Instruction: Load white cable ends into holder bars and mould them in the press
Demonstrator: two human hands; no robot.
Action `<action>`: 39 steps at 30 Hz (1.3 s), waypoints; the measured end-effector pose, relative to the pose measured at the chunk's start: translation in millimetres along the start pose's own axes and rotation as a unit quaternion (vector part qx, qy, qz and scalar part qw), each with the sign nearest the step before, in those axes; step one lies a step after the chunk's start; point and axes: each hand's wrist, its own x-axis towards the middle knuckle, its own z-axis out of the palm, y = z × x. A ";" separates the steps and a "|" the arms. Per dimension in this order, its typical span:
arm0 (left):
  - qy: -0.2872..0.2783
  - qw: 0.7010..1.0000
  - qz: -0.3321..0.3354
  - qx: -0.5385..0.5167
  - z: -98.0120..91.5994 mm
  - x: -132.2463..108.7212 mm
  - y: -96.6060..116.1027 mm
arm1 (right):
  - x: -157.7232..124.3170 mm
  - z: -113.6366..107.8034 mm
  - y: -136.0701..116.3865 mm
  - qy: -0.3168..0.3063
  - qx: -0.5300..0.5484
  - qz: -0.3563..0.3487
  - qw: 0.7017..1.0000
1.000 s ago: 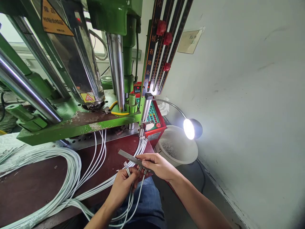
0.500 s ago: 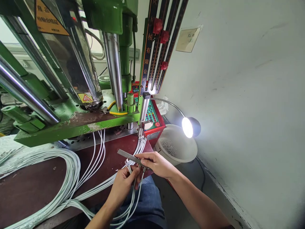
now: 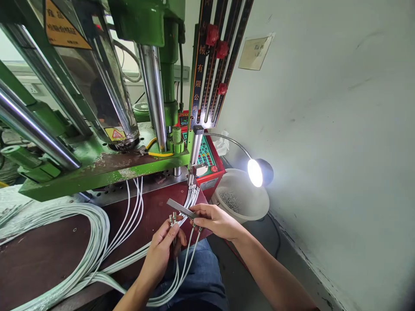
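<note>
My right hand (image 3: 212, 220) is closed on a flat metal bar (image 3: 180, 207), its thumb near one end. Two white cables (image 3: 186, 268) hang from that end by their metal connectors, just under the fingers. My left hand (image 3: 164, 244) pinches other white cables close to their tips, and two small metal connectors (image 3: 172, 218) stick up above the thumb. These connectors are a little to the left of the bar and below its free end. Fingers hide part of the held cables.
A green press (image 3: 106, 172) stands over the brown table (image 3: 35, 263). Coiled white cables (image 3: 100, 229) lie at left, with more cable ends (image 3: 193, 190) near the table's right edge. Yellow-handled pliers (image 3: 158, 153), a lit lamp (image 3: 256, 172) and a white bucket (image 3: 253, 211) are nearby.
My left hand has drawn left, away from the bar, and its connectors now stand free. The bar has shifted slightly right, and two cables now show hanging at its right end.
</note>
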 end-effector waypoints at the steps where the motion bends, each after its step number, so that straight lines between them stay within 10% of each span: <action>1: -0.001 1.000 -0.004 -0.004 1.8 0.1 0.0 | 1.1 1.9 0.4 0.006 0.002 0.006 1.000; 39: 0.015 0.997 -0.015 0.076 8.5 1.5 3.1 | 13.8 6.1 -9.2 -0.024 -0.067 0.002 0.997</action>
